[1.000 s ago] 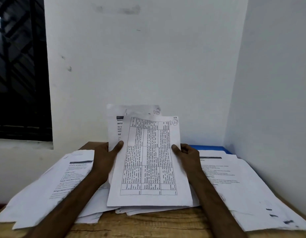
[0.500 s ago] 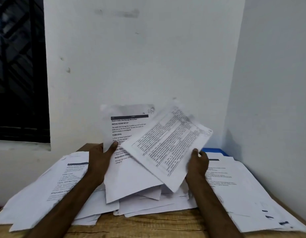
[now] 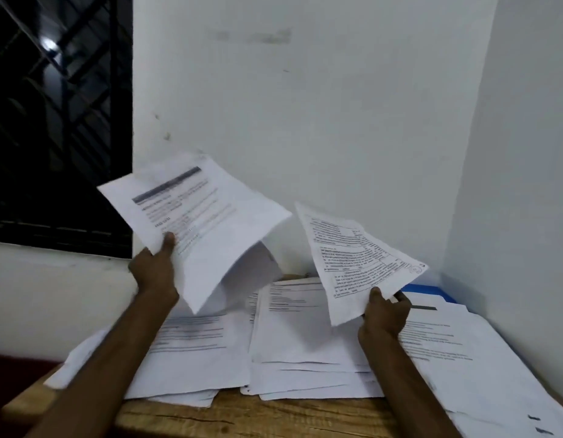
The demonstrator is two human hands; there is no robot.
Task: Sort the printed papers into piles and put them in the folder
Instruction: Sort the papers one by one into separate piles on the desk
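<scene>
My left hand grips a small bundle of printed sheets with a dark header bar, raised above the left side of the table and tilted. My right hand pinches a single sheet with a printed table by its lower edge, held up over the right. Three piles of printed papers lie on the wooden table: a left pile, a middle pile and a right pile. A blue folder peeks out behind the right pile, mostly covered.
White walls close in at the back and at the right, forming a corner behind the folder. A dark barred window is at the upper left. The table's front edge runs along the bottom of the view.
My hands have moved apart: the left bundle has swung up and to the left, the table sheet has gone right. The middle pile underneath is now uncovered.
</scene>
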